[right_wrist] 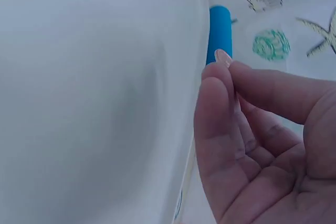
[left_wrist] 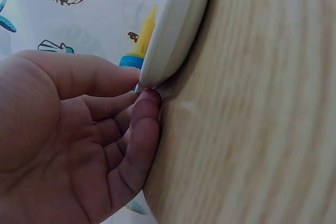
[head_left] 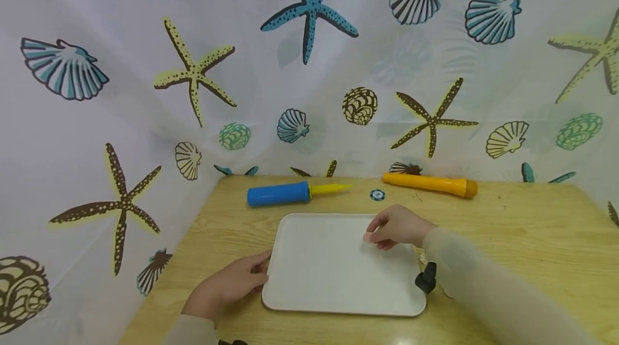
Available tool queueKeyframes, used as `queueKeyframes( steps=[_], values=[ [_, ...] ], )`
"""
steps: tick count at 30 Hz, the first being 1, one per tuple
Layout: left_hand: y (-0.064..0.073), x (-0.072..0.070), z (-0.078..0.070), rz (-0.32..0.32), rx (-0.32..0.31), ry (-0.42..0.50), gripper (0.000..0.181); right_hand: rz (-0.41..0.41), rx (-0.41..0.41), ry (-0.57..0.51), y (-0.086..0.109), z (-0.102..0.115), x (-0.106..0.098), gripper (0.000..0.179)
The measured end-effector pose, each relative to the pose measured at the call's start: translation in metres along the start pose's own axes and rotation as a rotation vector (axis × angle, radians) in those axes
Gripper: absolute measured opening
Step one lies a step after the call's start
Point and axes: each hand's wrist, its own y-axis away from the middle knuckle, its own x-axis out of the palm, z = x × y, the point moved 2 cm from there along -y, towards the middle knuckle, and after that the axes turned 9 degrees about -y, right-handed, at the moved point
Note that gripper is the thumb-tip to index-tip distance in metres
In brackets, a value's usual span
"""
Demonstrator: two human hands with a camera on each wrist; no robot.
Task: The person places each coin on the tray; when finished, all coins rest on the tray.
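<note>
While the left hand (head_left: 237,283) pinched the left rim of the white tray (head_left: 329,264), thumb against finger, the right hand (head_left: 398,225) held a small pinkish piece (head_left: 368,237) between closed-up thumb and fingertips, over the tray's far right part; kind of piece, too small to tell. Beyond the tray: one blue-and-yellow pump (head_left: 278,194), one round chip (head_left: 378,195), one orange baton (head_left: 425,182). Beneath the tray: wooden tabletop (head_left: 522,237).

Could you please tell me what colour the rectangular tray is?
The rectangular tray is plain white, which shows best in the head view.
</note>
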Motion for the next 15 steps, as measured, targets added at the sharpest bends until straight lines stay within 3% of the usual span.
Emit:
queueKeyframes(
  steps=[8, 15],
  values=[
    [0.003, 0.0, 0.001, 0.016, 0.012, 0.005, 0.062, 0.038, -0.01, 0.159, -0.017, 0.013, 0.045, 0.005],
    [0.001, -0.001, 0.001, 0.011, 0.019, 0.004, 0.062, 0.017, -0.02, 0.223, -0.026, 0.022, 0.063, 0.008]
  ],
)
